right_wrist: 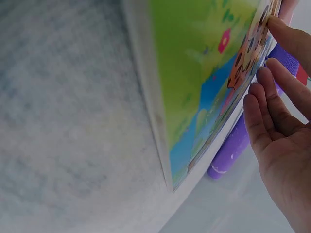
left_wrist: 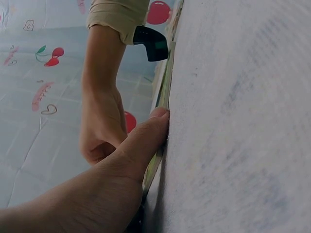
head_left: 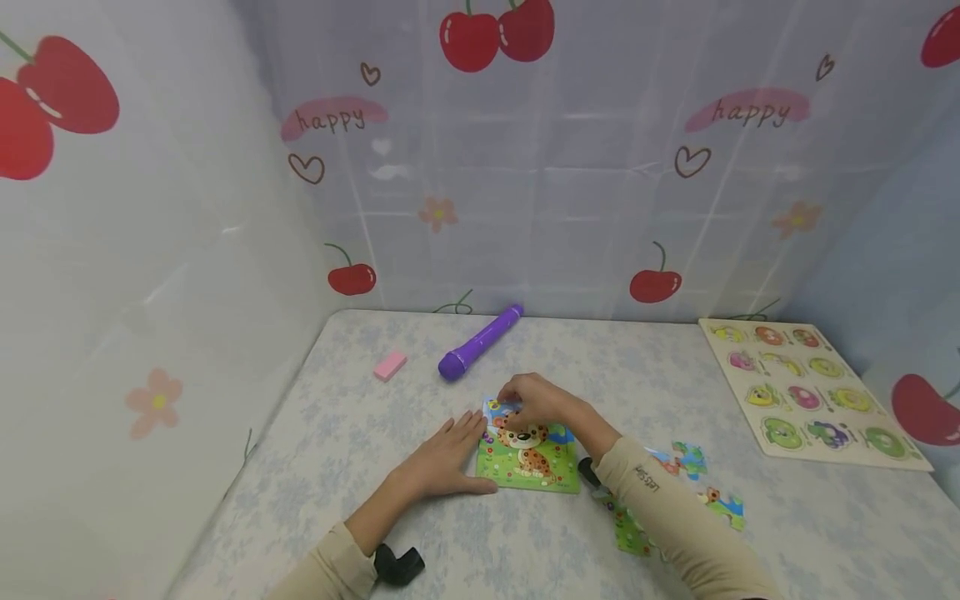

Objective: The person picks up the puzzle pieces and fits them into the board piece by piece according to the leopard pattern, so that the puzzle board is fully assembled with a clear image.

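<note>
A square jigsaw puzzle (head_left: 528,467) with a spotted leopard cub on green grass lies at the middle of the table. My left hand (head_left: 448,458) rests along its left side, fingers extended and the thumb at its lower left corner. In the left wrist view, the left thumb (left_wrist: 146,138) lies against the board's edge. Over the upper part of the picture bends my right hand (head_left: 536,398). The right wrist view shows its thumb (right_wrist: 291,39) touching the picture and the other fingers bent near the far edge. Its palm and wrist cover part of the puzzle.
Loose jigsaw pieces (head_left: 686,458) lie to the right, partly under the right sleeve (head_left: 667,508). Behind the puzzle are a purple toy microphone (head_left: 480,343) and a pink block (head_left: 391,365). A wooden fruit board (head_left: 813,392) lies at the far right. Printed curtains stand behind and beside the table.
</note>
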`<action>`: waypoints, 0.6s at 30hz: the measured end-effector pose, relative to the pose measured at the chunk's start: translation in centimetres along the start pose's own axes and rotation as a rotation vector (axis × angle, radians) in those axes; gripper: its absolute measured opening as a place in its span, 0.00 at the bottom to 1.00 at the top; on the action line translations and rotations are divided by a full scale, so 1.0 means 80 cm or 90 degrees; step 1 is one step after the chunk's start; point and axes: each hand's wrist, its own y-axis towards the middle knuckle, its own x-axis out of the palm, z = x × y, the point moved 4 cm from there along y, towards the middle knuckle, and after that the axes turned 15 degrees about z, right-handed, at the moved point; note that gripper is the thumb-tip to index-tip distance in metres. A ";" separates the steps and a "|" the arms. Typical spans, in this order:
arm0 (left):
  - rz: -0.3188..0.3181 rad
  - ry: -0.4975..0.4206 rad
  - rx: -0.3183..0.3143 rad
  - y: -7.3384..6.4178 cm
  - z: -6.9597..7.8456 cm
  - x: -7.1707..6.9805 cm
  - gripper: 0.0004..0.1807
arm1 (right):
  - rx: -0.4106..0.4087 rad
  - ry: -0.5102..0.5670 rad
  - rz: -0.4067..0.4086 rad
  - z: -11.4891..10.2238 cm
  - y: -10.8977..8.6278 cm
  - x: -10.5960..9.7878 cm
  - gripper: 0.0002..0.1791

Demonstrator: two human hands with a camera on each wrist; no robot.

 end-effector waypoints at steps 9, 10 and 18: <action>-0.003 0.007 0.006 0.001 0.002 0.000 0.60 | 0.002 -0.002 0.003 0.003 0.000 0.000 0.23; -0.002 0.008 0.007 0.001 0.002 -0.001 0.60 | -0.004 -0.003 0.006 0.003 0.001 -0.001 0.23; -0.001 0.011 0.007 0.001 0.001 0.000 0.60 | -0.030 -0.001 0.003 0.002 -0.002 -0.012 0.24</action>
